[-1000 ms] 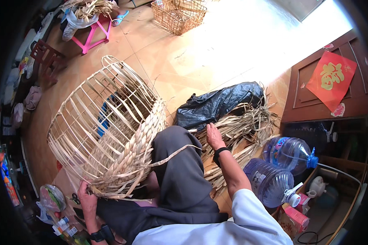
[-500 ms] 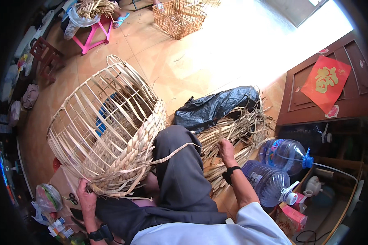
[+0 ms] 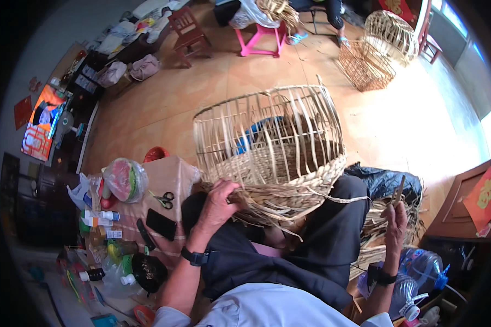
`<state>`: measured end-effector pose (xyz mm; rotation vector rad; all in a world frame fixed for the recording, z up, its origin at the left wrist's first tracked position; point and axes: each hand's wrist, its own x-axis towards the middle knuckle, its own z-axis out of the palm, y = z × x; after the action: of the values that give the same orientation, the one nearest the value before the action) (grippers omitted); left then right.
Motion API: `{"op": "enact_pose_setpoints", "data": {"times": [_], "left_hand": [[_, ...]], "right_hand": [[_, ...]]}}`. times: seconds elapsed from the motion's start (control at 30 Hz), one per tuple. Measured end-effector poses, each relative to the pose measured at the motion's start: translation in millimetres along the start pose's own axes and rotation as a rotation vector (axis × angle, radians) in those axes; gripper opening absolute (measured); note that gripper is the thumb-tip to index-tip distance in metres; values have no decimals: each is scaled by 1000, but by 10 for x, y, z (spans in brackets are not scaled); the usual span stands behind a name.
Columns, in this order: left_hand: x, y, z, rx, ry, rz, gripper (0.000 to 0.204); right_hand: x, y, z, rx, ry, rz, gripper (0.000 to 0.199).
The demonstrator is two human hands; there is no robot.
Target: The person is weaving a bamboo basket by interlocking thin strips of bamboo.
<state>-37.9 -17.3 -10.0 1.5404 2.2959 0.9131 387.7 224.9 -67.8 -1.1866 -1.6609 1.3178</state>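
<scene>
A half-woven basket (image 3: 333, 163) rests across my lap, tilted, its bare stakes pointing away from me and a thick braided band on the near side. My left hand (image 3: 221, 204) is closed on the near left edge of its weave, fingers curled round loose strands. To the right, my right hand (image 3: 396, 218) is raised beside my knee, pinching a short upright strip of dried leaf (image 3: 400, 188). Below and behind that hand lies a bundle of dried leaf strips (image 3: 384, 226), partly under a black plastic sheet (image 3: 387, 180). Something blue (image 3: 251, 136) shows through the stakes.
At left, a cloth-covered table (image 3: 166, 169) holds scissors (image 3: 163, 200), a phone (image 3: 161, 225) and a wrapped melon piece (image 3: 126, 180). Large water bottles (image 3: 420, 267) stand at right. Farther off are a pink stool (image 3: 262, 41), a wire basket (image 3: 365, 65) and another person's legs (image 3: 335, 16).
The view has swung left, so the basket and both hands appear farther right. My right hand has come up from the leaf bundle with a strip showing in it. My left hand stays at the basket edge.
</scene>
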Motion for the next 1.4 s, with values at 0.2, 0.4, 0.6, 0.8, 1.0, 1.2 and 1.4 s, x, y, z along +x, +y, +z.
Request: {"op": "enact_pose_setpoints", "data": {"times": [0.2, 0.4, 0.6, 0.8, 1.0, 1.2, 1.4], "left_hand": [[-116, 281, -409, 25, 191, 34, 35], [-32, 246, -311, -124, 194, -6, 17], [51, 74, -204, -390, 27, -196, 17], [82, 22, -125, -459, 98, -135, 17], [45, -89, -67, -320, 143, 12, 21], [-36, -117, -90, -214, 72, 63, 11], [-50, -58, -208, -215, -21, 196, 6]], "right_hand": [[-128, -1293, 809, 119, -240, 7, 13], [-201, -1672, 1913, -215, -455, -323, 7], [-143, -1827, 2413, -535, -437, -560, 15], [-121, -1777, 2681, -657, -436, -550, 24], [-215, -1740, 2743, -550, -433, -532, 19], [-297, -1690, 2440, -634, -515, -535, 22], [-128, -1587, 1949, -558, -501, -184, 8]]}}
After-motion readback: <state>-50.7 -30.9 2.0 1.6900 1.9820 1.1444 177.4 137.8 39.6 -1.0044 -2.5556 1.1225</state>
